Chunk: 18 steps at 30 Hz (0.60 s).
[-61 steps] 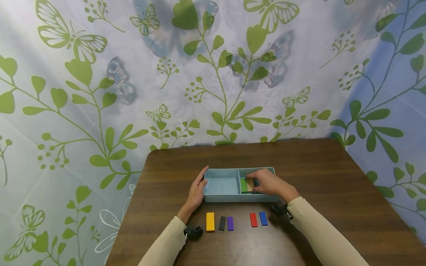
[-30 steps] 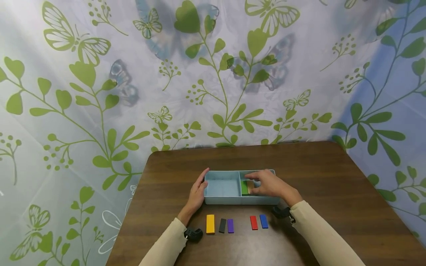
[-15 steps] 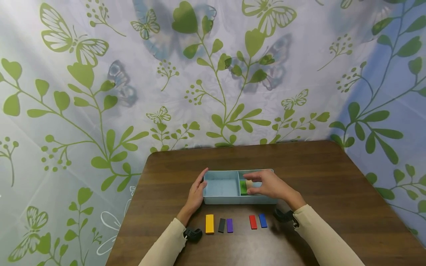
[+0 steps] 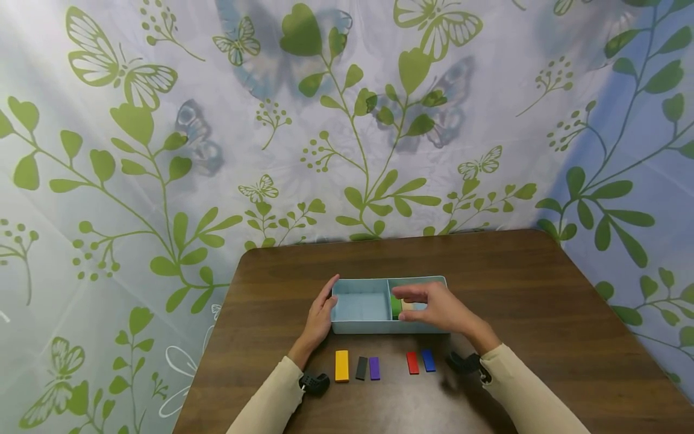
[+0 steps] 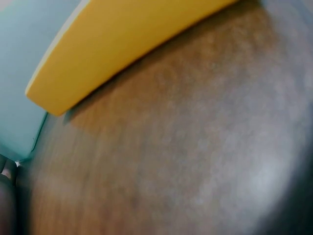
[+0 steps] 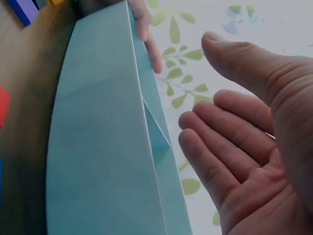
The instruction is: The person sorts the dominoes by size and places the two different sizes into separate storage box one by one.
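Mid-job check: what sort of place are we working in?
Probably an indoor tabletop workspace, though the room beyond is hidden: a brown table, leaf-and-butterfly printed fabric behind it, and a divided blue tray on top.

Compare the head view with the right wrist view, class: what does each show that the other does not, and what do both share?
Only the head view shows the green block and tan block inside the blue box, and the right sleeve.

Only the right wrist view shows the palm side of the right hand.

Both share the box, the left hand at its far end, the table, and the yellow, purple, red and dark blue blocks.
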### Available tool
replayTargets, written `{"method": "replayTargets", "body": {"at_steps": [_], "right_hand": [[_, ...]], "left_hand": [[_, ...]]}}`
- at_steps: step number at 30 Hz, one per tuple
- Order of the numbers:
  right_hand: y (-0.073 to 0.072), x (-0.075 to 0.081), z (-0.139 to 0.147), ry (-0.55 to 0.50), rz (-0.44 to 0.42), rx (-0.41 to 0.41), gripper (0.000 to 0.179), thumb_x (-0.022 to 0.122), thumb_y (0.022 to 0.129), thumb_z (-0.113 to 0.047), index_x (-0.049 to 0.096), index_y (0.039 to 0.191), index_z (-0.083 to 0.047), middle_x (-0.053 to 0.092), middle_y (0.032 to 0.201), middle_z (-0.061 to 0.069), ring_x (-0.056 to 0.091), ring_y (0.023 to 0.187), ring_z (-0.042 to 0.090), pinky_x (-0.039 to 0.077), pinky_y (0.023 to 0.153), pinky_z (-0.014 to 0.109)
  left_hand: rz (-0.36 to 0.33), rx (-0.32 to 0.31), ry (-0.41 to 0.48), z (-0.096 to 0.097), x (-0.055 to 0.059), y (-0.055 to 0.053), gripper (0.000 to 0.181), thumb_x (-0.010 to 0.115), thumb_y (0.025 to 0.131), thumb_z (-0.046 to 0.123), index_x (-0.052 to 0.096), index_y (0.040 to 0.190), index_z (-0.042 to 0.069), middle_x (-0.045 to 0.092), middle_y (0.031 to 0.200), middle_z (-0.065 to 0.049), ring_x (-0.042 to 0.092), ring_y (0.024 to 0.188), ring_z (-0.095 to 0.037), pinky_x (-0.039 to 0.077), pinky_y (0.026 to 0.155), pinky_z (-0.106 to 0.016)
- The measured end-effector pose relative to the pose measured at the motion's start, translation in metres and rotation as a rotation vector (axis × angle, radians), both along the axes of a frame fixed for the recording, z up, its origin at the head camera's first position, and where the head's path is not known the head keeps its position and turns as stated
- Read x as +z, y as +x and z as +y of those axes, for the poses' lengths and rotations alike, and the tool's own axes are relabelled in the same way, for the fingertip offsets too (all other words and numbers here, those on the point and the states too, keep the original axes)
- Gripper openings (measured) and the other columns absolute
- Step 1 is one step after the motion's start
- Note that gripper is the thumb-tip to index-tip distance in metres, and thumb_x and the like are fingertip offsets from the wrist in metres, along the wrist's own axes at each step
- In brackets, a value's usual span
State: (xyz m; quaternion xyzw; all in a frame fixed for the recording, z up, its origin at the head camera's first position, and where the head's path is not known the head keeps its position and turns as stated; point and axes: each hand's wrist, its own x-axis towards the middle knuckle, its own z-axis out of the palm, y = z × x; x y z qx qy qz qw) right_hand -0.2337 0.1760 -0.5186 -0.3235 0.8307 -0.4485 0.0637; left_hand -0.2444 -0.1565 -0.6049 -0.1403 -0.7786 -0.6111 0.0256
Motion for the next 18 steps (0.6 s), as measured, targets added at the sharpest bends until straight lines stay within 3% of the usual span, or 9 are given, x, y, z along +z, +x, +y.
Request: {"method": "replayTargets", "body": {"at_steps": [7,12,18], "right_hand": [[0.01,-0.002,-0.009,-0.096,-0.003,0.044,0.052,0.078,0.087,-0.036,0.063,0.136,-0.026,0.068,0.131,-0.004,0.067,0.118,0.026,0.054,0.097,0.044],[0.016,-0.004,-0.016,-0.144,-0.033,0.063,0.055,0.079,0.086,-0.033,0.062,0.137,-0.021,0.067,0.132,-0.004,0.066,0.118,0.015,0.054,0.097,0.041],[0.026,-0.004,-0.025,-0.192,-0.036,0.093,0.059,0.08,0.086,-0.029,0.06,0.139,-0.012,0.067,0.132,-0.001,0.067,0.117,0.017,0.054,0.097,0.045]], "left_hand": [[0.003,-0.002,0.003,-0.001,0.0,0.0,0.048,0.036,0.11,0.017,0.033,0.158,0.017,0.027,0.166,0.002,0.022,0.154,-0.021,0.017,0.123,-0.057],[-0.005,0.005,-0.003,-0.001,-0.001,-0.001,0.049,0.035,0.109,0.014,0.033,0.158,0.02,0.027,0.166,0.001,0.023,0.153,-0.017,0.018,0.123,-0.055],[-0.01,0.003,0.003,0.0,-0.003,-0.002,0.049,0.036,0.109,0.015,0.034,0.157,0.025,0.027,0.166,-0.002,0.023,0.153,-0.019,0.018,0.123,-0.056]]}}
